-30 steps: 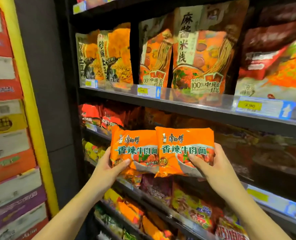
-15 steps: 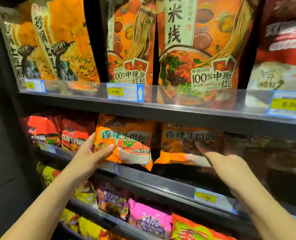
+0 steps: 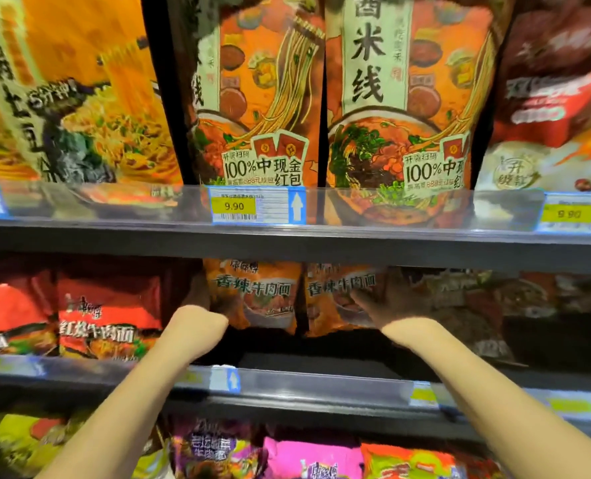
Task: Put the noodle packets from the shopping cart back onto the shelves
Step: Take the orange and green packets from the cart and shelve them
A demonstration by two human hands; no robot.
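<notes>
While both arms reach into the dim middle shelf (image 3: 287, 378), two orange noodle packets stand side by side there, upright and touching at their inner edges, deep under the shelf above. The left packet (image 3: 256, 295) is held at its left edge by the left hand (image 3: 197, 299), which is mostly hidden in shadow behind the wrist; how its fingers lie I cannot tell. The right packet (image 3: 339, 299) is held by the right hand (image 3: 390, 302), thumb lying across the packet's front and the other fingers going round its right side. Just left of the pair sit red noodle packets (image 3: 104, 312) on the same shelf. On the shelf above stand tall orange rice-noodle bags (image 3: 401, 108), with a yellow price tag (image 3: 233, 206) reading 9.90 on the clear rail in front. Below, a lower shelf carries purple, pink and yellow packets (image 3: 307, 458).
</notes>
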